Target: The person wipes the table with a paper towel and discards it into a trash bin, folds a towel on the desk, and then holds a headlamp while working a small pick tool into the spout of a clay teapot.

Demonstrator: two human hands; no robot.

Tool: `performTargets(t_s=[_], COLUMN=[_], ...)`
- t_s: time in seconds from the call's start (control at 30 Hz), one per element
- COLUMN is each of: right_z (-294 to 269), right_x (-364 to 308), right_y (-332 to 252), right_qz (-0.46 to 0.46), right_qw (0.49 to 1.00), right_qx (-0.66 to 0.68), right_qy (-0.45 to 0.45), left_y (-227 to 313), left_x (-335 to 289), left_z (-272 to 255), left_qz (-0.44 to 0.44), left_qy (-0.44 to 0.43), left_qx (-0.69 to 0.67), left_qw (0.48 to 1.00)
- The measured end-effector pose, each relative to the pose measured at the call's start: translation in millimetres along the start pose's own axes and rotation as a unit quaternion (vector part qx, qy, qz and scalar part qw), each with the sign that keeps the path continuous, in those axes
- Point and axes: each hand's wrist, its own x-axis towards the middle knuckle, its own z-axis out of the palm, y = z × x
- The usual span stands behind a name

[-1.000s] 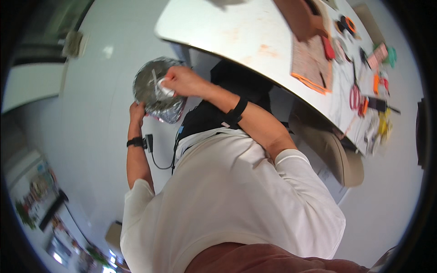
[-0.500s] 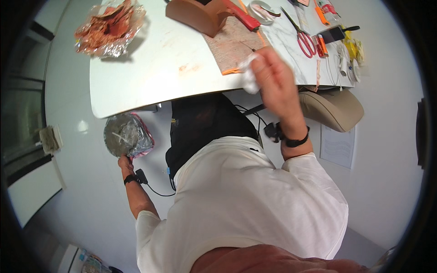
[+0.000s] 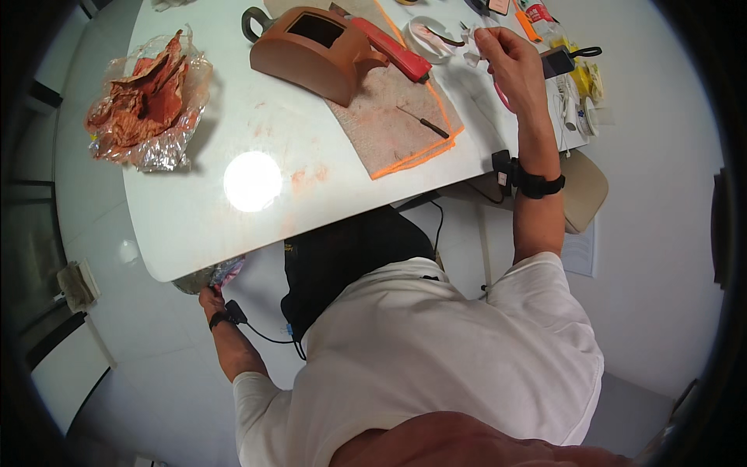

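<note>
My left hand point(image 3: 210, 299) is closed on the rim of a round waste bin point(image 3: 189, 282) with a shiny silvery liner point(image 3: 227, 272). The table edge hides most of that bin. Over the far right of the table, my right hand point(image 3: 517, 68) is raised with thumb and fingers pinched together. A small whitish scrap point(image 3: 471, 53) shows at the fingertips; whether it is held I cannot tell. Beside them sits a white round dish point(image 3: 429, 48) with a dark, curved thing across it. Under the hand, a pinkish-red scissor handle point(image 3: 500, 95) partly shows.
A brown clay teapot point(image 3: 307, 66) with a square opening lies on an orange-edged cloth point(image 3: 366, 132), beside a red-handled tool point(image 3: 393, 50) and a thin dark-handled pick point(image 3: 432, 127). Red-brown material in clear plastic point(image 3: 148, 105) is at left. A beige chair point(image 3: 585, 191) stands right.
My right hand has moved far and right, from the table's front edge to beside the dish. The white crumpled tissue it held no longer shows clearly. The bin has slid mostly under the table.
</note>
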Motion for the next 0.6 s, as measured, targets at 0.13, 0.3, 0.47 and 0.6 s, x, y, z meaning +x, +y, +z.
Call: performTargets(t_s=[0.13,0.3,0.47,0.6], right_z=[21,59,86,96], right_x=[36,58,73,73], right_y=[14,-5,39,34], right_qz=[-0.055,-0.108,-0.245,-0.217], right_qw=[0.996,0.965,0.904,0.938], right_qx=[-0.072,-0.236,-0.348,-0.268], right_qy=[-0.006,-0.039,-0.051,-0.045], left_y=[6,0,-27,-19], left_x=[23,54,94,112], left_z=[3,7,-32,-29], left_qz=[-0.018,0.022,0.451,0.246], left_qy=[-0.028,-0.017,-0.178,-0.143], left_qx=[0.006,-0.018,0.298,0.111], left_qw=[0.999,0.999,0.822,0.952])
